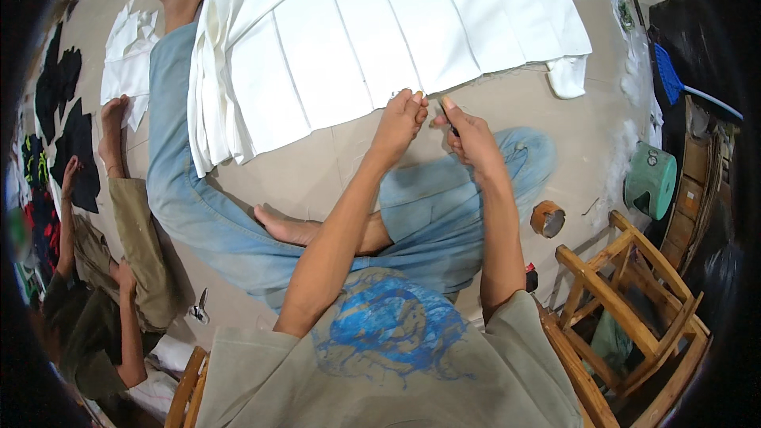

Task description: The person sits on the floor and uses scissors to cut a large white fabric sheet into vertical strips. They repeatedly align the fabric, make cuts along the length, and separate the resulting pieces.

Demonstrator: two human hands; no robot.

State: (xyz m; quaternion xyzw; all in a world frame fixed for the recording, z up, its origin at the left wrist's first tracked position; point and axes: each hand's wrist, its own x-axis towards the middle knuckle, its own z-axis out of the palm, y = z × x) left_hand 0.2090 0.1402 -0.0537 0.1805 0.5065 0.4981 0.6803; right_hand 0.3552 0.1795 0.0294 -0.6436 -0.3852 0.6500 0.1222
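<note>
White fabric (341, 40) with long parallel seams or folds lies spread over the floor in front of me, its left side bunched. At its near edge my left hand (401, 125) is closed in a pinch on the fabric's border, where loose threads hang. Just to the right, apart from the cloth, my right hand (474, 143) is closed round a small black tool (453, 127). Most of that tool is hidden by the fingers, so its kind does not show. A small white flap (567, 78) of cloth sticks out at the right corner.
My jeans-clad legs (214, 230) frame the cloth. A tape roll (548, 219), a wooden stool frame (634, 301) and a green plastic stool (652, 180) stand right. Another person (95, 333) sits at left, near small snips (200, 307) and dark cloth pieces (77, 154).
</note>
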